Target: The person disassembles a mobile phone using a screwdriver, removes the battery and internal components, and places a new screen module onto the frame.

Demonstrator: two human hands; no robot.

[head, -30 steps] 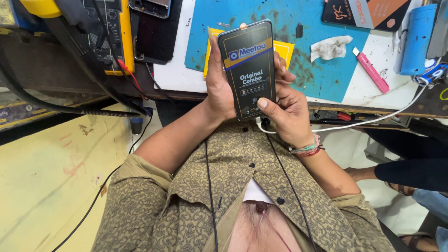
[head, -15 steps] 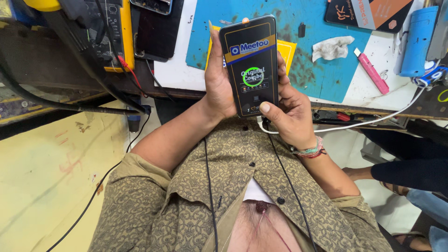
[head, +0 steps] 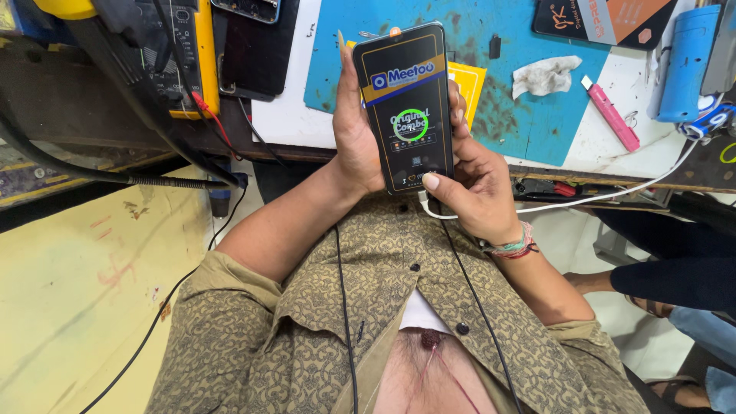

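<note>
Both forearms rose from the patterned shirt (head: 307, 330), wrists bent inward. The right hand (head: 479, 188) cupped the smartphone's (head: 405, 107) lower right edge, thumb on its lit screen; the left hand (head: 354, 134) gripped its left edge. A white cable (head: 583, 201) ran from its base. Beyond, over the blue mat (head: 529, 115), lay a pink utility knife (head: 611, 115)

Cluttered workbench (head: 307, 115) with blue mat (head: 537, 115) above pale yellow floor (head: 77, 307).

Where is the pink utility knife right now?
In the head view the pink utility knife lies on the white bench top, upper right, between the crumpled white cloth and the blue cylinder.
</note>
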